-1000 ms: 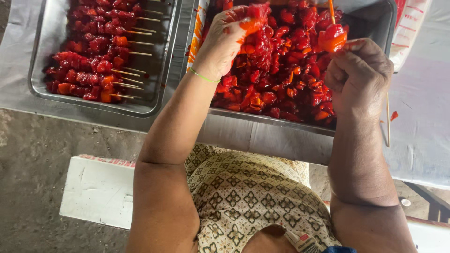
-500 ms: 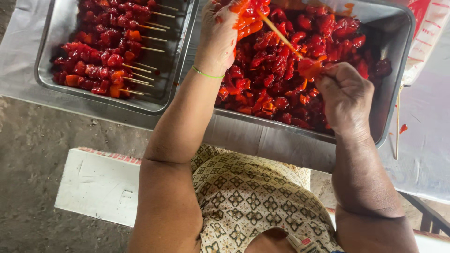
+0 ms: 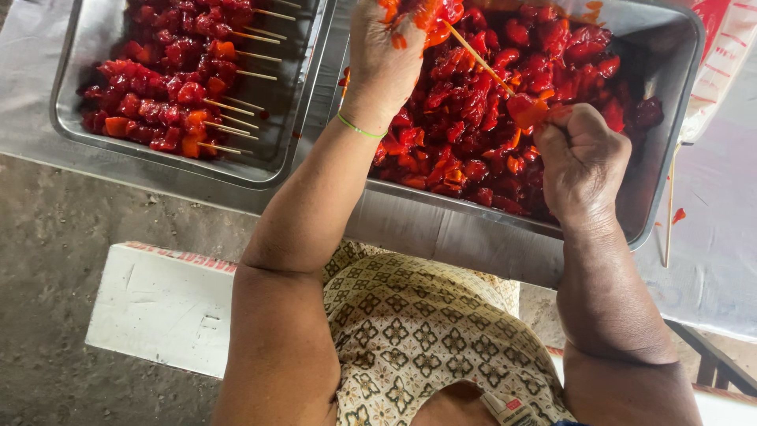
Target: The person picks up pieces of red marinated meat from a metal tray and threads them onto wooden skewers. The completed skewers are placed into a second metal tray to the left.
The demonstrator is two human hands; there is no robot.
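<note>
Since half a second ago, both hands have drawn lower and closer to the camera, and the wooden skewer [image 3: 477, 57] now slants from upper left down to lower right across the big steel tray [image 3: 666, 170]. The right hand [image 3: 579, 158] is closed in a fist, pinching a red chunk of marinated meat [image 3: 527, 110] at the skewer's lower tip. The left hand [image 3: 386, 55], fingers curled, grips the skewer's upper end among sauce-coated pieces. Both work over the big tray's heap of red meat [image 3: 473, 134].

Left of that tray sits a second tray [image 3: 276, 162] of finished skewers [image 3: 169, 102]; right of it lie a loose stick [image 3: 669, 213] and a sauce spot on the cloth [image 3: 714, 252].

Judging from the slick marinade, the grip could slide and the point could jab the right palm, or the chunk could split and drop back.
</note>
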